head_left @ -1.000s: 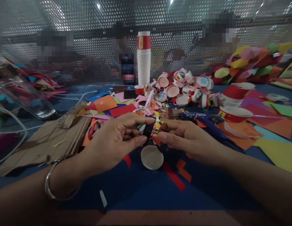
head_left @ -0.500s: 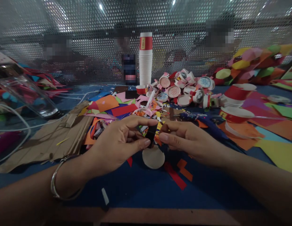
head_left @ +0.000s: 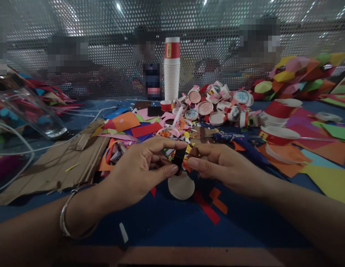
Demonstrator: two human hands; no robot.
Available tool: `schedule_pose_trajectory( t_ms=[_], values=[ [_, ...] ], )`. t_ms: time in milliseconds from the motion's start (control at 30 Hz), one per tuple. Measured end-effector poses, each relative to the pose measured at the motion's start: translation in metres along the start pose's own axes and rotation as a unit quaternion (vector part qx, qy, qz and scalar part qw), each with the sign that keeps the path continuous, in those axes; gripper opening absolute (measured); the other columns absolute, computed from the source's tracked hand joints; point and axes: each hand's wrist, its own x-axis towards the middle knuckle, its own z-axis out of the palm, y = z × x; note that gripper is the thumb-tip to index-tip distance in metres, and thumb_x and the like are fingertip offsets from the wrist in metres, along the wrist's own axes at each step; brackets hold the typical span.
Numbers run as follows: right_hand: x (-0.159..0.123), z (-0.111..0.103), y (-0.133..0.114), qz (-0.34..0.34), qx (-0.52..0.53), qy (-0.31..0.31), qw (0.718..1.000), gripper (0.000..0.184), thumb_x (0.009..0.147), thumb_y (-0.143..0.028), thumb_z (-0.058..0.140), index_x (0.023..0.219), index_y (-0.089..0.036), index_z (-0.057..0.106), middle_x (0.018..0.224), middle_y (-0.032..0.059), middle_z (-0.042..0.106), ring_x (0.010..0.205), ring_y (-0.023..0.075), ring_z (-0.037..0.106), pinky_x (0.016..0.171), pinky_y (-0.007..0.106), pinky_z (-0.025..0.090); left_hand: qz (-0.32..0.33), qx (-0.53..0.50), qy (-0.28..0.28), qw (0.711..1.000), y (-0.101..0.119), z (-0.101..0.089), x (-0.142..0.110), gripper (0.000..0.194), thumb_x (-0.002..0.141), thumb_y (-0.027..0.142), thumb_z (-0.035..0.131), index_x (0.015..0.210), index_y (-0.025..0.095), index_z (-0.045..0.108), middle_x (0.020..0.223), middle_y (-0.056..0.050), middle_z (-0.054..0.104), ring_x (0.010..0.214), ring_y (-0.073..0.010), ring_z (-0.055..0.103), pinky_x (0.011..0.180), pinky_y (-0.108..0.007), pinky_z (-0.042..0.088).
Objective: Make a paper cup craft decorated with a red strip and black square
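Observation:
Between thumb and fingers, my left hand (head_left: 144, 163) holds a small black strip (head_left: 179, 156) upright. Close on its right, my right hand (head_left: 217, 161) has thumb and forefinger pinched together; a thin dark line seems to run from the pinch across the strip, too fine to name. Below the strip a pale round disc (head_left: 181, 187) lies on the blue table. Red paper (head_left: 207, 207) and orange paper scraps (head_left: 218, 201) lie to the right of the disc. A white scrap (head_left: 123, 233) is nearer the front edge.
Coloured paper pieces (head_left: 147, 129) and cut cup bottoms (head_left: 205, 108) are heaped beyond my hands. A tall stack of paper cups (head_left: 171, 70) stands behind. Flattened cardboard (head_left: 58, 159) and a clear glass (head_left: 46, 118) are at left; red-and-white cups (head_left: 282, 111) are at right.
Both hands keep nearly the same pose around the black strip. Only a very slight shift of the view shows.

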Motion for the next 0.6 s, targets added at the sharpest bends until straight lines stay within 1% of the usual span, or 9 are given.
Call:
schedule_pose_trajectory(
  t_ms=[67,133,233,300,367,400,467,533,600],
  values=[
    [0.000,0.000,0.000,-0.002,-0.005,0.003,1.000,0.043,0.094,-0.065,0.068,0.092,-0.022,0.067,0.083,-0.0003,0.059,0.071,0.0136,0.050,0.063,0.027,0.040,-0.002,0.007,0.004,1.000,0.001,0.001,0.000,0.043,0.088,0.018,0.077,0.131,0.024,0.070,0.110,-0.002,0.078,0.086,-0.0133,0.076,0.078,-0.023,0.061],
    [0.000,0.001,-0.001,-0.001,-0.018,0.008,1.000,0.044,0.093,-0.066,0.068,0.090,-0.022,0.066,0.080,-0.0009,0.057,0.069,0.0133,0.048,0.061,0.027,0.040,-0.004,0.018,0.005,1.000,0.002,0.001,0.000,0.043,0.089,0.019,0.077,0.131,0.025,0.071,0.099,0.000,0.078,0.080,-0.0116,0.074,0.073,-0.021,0.058],
    [0.000,0.001,-0.002,-0.012,-0.049,0.013,0.999,0.047,0.094,-0.068,0.064,0.089,-0.021,0.066,0.083,0.0007,0.061,0.071,0.0145,0.051,0.063,0.028,0.042,-0.011,0.032,0.003,0.999,0.003,-0.001,0.001,0.045,0.089,0.020,0.076,0.133,0.025,0.070,0.085,0.002,0.075,0.076,-0.0117,0.072,0.068,-0.020,0.056],
    [-0.001,-0.002,-0.004,-0.023,-0.101,0.028,0.994,0.048,0.096,-0.068,0.061,0.088,-0.021,0.065,0.080,0.0009,0.061,0.070,0.0148,0.052,0.062,0.029,0.041,-0.021,0.049,0.005,0.999,0.004,-0.005,0.002,0.049,0.087,0.022,0.076,0.136,0.024,0.068,0.079,0.002,0.074,0.073,-0.0127,0.071,0.066,-0.021,0.055],
    [-0.004,-0.007,-0.006,-0.025,-0.187,0.050,0.981,0.047,0.097,-0.068,0.058,0.084,-0.022,0.061,0.074,-0.0002,0.058,0.065,0.0145,0.050,0.059,0.029,0.037,-0.034,0.076,0.005,0.997,0.007,-0.011,0.003,0.052,0.086,0.024,0.076,0.137,0.022,0.068,0.076,0.002,0.074,0.071,-0.0137,0.070,0.064,-0.022,0.054],
    [-0.005,-0.010,-0.007,-0.022,-0.239,0.062,0.969,0.046,0.098,-0.066,0.057,0.084,-0.022,0.059,0.071,-0.0007,0.057,0.063,0.0145,0.050,0.058,0.029,0.036,-0.043,0.095,0.003,0.995,0.009,-0.014,0.003,0.052,0.085,0.024,0.075,0.136,0.021,0.068,0.075,0.001,0.074,0.070,-0.0142,0.070,0.064,-0.022,0.054],
    [-0.009,-0.016,-0.010,-0.012,-0.347,0.088,0.934,0.041,0.098,-0.062,0.055,0.086,-0.023,0.056,0.068,-0.0011,0.058,0.060,0.0154,0.051,0.057,0.029,0.033,-0.066,0.145,0.000,0.987,0.014,-0.022,0.004,0.050,0.083,0.026,0.074,0.133,0.018,0.071,0.075,0.000,0.074,0.068,-0.0149,0.070,0.062,-0.023,0.053],
    [-0.012,-0.022,-0.012,0.015,-0.445,0.110,0.889,0.036,0.099,-0.058,0.052,0.089,-0.024,0.056,0.067,-0.0005,0.060,0.058,0.0166,0.052,0.056,0.030,0.030,-0.090,0.211,0.005,0.973,0.019,-0.028,0.006,0.047,0.082,0.026,0.072,0.128,0.018,0.074,0.073,0.000,0.073,0.065,-0.0158,0.068,0.059,-0.024,0.052],
    [-0.014,-0.025,-0.014,0.066,-0.527,0.115,0.840,0.033,0.099,-0.056,0.050,0.093,-0.024,0.058,0.067,0.0011,0.063,0.057,0.0186,0.054,0.055,0.030,0.027,-0.110,0.266,-0.002,0.958,0.020,-0.033,0.007,0.044,0.081,0.026,0.070,0.125,0.018,0.077,0.069,0.000,0.072,0.061,-0.0167,0.066,0.055,-0.025,0.048]
  ],
)
